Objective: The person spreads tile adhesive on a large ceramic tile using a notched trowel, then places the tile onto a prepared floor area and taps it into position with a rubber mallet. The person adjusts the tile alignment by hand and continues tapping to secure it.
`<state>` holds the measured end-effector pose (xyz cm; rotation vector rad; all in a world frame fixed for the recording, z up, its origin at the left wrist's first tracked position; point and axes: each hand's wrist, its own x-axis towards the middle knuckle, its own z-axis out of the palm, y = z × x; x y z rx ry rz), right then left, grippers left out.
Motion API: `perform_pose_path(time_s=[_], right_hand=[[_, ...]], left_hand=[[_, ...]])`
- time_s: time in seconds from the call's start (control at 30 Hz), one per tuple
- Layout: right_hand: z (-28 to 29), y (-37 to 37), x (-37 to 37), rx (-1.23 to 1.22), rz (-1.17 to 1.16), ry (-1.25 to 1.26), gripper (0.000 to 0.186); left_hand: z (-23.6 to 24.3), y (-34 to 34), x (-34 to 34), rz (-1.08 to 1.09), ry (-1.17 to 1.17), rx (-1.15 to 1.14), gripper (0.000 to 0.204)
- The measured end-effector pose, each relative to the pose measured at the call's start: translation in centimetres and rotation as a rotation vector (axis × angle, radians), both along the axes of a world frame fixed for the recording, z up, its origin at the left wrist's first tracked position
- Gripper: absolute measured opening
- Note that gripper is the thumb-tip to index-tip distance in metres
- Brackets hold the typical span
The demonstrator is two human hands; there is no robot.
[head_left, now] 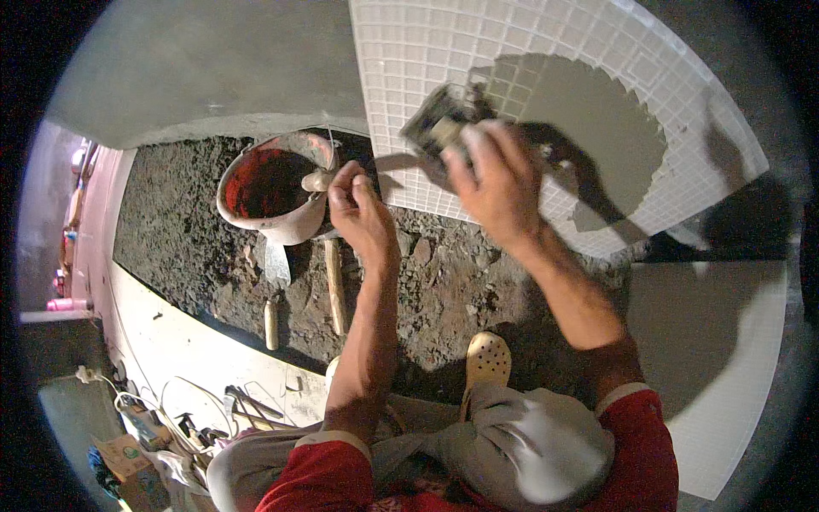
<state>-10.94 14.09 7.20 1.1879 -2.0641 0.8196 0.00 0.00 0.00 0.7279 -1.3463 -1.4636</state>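
My right hand (503, 179) is closed on a rectangular trowel (431, 119), dark and blurred by motion, over the left part of a large tile (397, 51). The tile's gridded white back faces up, with a patch of grey mortar (606, 119) spread toward its right side. In my left hand (367, 218) is a small trowel, its pale rounded handle end (316, 181) jutting out to the left. The narrow grey blade (397, 160) points right, close to the tile's edge. Just left of that hand stands a bucket (294, 224) with a red-stained inside.
A wooden tool handle (334, 294) and a flat-bladed scraper (277, 264) lie on the rough soil below the bucket. Another tile (725, 367) lies at right. Cables and tools (183, 427) crowd the lower left. A yellow clog (488, 363) shows near my knees.
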Motion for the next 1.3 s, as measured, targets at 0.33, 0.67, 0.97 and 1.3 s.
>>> perform_pose_path(time_s=[0.33, 0.67, 0.97, 1.3], right_hand=[[9.7, -2.4, -7.1, 0.203, -0.045, 0.487, 0.043], [0.0, 1.0, -0.9, 0.551, 0.081, 0.088, 0.033], [12.8, -3.7, -6.4, 0.216, 0.042, 0.476, 0.032], [9.2, -2.6, -2.4, 0.537, 0.065, 0.317, 0.031]], left_hand=[[-1.2, 0.4, -3.3, 0.009, -0.306, -0.194, 0.047], [-4.7, -3.0, -3.8, -0.183, -0.395, -0.290, 0.046], [-4.5, -4.3, -5.5, -0.137, -0.299, -0.249, 0.042], [-5.5, -6.7, -5.1, -0.303, -0.384, -0.208, 0.053]])
